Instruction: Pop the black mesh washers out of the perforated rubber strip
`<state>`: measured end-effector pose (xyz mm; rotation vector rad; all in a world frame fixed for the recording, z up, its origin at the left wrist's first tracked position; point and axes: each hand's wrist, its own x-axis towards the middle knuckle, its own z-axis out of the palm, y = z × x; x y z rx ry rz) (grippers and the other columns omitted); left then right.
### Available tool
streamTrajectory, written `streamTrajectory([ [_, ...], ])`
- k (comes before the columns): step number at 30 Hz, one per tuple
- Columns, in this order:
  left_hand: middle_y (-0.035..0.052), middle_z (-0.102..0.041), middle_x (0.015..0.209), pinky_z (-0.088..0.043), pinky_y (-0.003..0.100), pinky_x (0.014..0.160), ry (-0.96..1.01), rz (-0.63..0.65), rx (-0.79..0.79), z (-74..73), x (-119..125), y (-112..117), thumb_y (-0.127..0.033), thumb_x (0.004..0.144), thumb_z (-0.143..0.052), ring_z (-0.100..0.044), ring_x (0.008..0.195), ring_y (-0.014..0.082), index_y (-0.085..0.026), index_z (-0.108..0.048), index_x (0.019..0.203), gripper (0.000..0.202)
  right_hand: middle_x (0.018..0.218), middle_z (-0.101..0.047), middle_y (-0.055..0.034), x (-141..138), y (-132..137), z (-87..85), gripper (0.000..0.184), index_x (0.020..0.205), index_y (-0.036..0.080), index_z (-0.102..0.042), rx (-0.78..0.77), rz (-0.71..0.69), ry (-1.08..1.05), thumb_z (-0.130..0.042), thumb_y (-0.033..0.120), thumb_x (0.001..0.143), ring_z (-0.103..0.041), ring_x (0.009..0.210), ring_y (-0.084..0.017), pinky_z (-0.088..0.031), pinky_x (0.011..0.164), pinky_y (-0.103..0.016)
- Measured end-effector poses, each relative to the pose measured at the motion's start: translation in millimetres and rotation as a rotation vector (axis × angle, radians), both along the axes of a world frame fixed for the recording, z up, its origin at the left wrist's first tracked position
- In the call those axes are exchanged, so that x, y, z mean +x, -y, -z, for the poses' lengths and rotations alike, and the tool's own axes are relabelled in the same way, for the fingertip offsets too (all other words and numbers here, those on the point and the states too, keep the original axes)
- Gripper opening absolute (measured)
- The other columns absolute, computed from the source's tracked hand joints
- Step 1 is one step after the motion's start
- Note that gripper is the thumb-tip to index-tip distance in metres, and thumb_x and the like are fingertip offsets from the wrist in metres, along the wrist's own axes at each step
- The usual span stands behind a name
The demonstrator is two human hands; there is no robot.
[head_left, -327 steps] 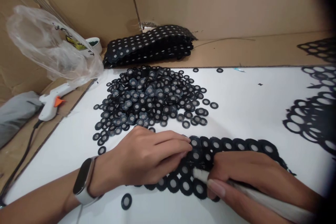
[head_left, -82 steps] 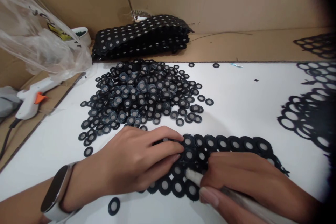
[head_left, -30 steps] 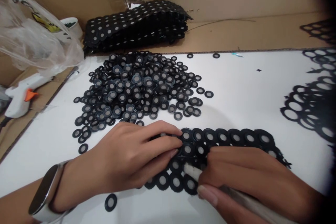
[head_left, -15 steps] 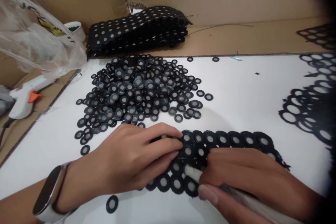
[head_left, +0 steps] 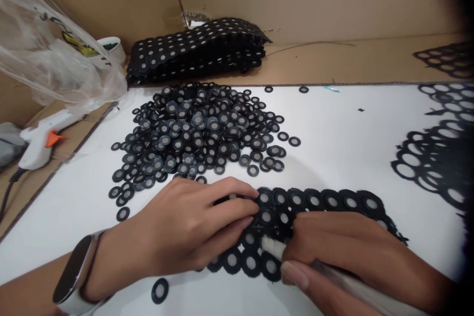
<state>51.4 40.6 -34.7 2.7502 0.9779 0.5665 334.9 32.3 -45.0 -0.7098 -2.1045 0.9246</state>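
Note:
A strip of joined black discs with pale grey centres (head_left: 314,201) lies on the white board in front of me. My left hand (head_left: 192,227) rests flat on its left part, fingers stretched out and pressing on the discs, with a watch on that wrist. My right hand (head_left: 336,249) is closed around a slim whitish pen-like stick (head_left: 273,246), its exact kind unclear. The stick's blunt tip points left and touches or hovers just over a disc near my left fingertips. Both hands cover parts of the strip. A loose disc (head_left: 160,290) lies below my left wrist.
A heap of loose discs (head_left: 185,131) lies beyond my left hand. Behind it sits a folded dotted black sheet (head_left: 196,42). Black sheets with punched holes (head_left: 437,158) lie at right. A glue gun (head_left: 37,148), a plastic bag (head_left: 62,59) and a white cup (head_left: 114,49) are at left.
The whole view has shifted slightly, so background things sit a little lower. Both hands, the stick and the strip keep nearly the same position relative to one another.

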Motion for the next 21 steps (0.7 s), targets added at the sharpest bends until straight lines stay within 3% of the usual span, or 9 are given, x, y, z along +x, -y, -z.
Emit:
streamTrajectory([
  [4, -0.0052, -0.081, 0.141, -0.056, 0.035, 0.057, -0.005, -0.003, -0.005, 2.1, -0.2, -0.8, -0.030, 0.117, -0.059, -0.086, 0.092, 0.0133, -0.027, -0.072, 0.133, 0.020, 0.095, -0.085, -0.0020, 1.3, 0.0, -0.2, 0.019, 0.097, 0.023, -0.076, 0.033, -0.004, -0.001, -0.066, 0.009, 0.104, -0.084, 0.082, -0.019, -0.062, 0.059, -0.021],
  [11, -0.0042, -0.082, 0.139, -0.056, 0.035, 0.058, -0.002, 0.003, -0.001, 2.0, 0.6, -1.6, -0.029, 0.117, -0.059, -0.086, 0.092, 0.0137, -0.027, -0.072, 0.133, 0.020, 0.082, -0.080, -0.0008, 0.2, 0.9, 0.8, 0.022, 0.090, 0.025, -0.079, -0.036, 0.008, 0.023, -0.066, 0.017, 0.106, -0.078, 0.068, -0.018, -0.063, 0.058, -0.022],
  [21, -0.0030, -0.082, 0.140, -0.057, 0.033, 0.059, -0.005, 0.004, -0.005, 0.5, -0.4, -0.4, -0.029, 0.117, -0.059, -0.086, 0.091, 0.0139, -0.026, -0.072, 0.133, 0.021, 0.080, -0.080, -0.0013, -0.4, -0.2, 3.3, 0.021, 0.091, 0.027, -0.080, -0.046, 0.011, 0.019, -0.067, 0.019, 0.105, -0.080, 0.068, -0.020, -0.063, 0.055, -0.023],
])
